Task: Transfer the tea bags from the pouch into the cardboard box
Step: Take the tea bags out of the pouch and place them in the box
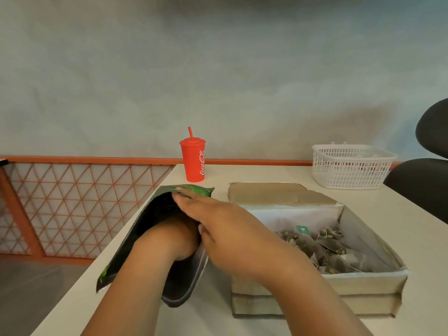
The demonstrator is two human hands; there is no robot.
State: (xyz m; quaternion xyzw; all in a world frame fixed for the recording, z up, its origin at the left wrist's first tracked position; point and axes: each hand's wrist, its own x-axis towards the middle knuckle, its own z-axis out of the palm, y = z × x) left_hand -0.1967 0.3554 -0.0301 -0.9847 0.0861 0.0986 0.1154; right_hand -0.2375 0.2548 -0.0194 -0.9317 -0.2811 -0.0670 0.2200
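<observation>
A person's right hand (218, 224) holds the dark green pouch (155, 209) open by its upper lip, fingers hooked over the edge. The left hand (177, 238) is buried inside, so whether it has closed on anything cannot be told. The pouch lies on the counter (424, 275) just left of the open cardboard box (363, 282), where tea bags (322, 248) already lie heaped. Tangled strings could drag extra bags out and spill them short of the box.

Lighting: soft, even, dimmish indoor.
Wide-angle bowing at edges; faint shadow on wall (358, 122); pouch (155, 214) interior possibly underexposed.
</observation>
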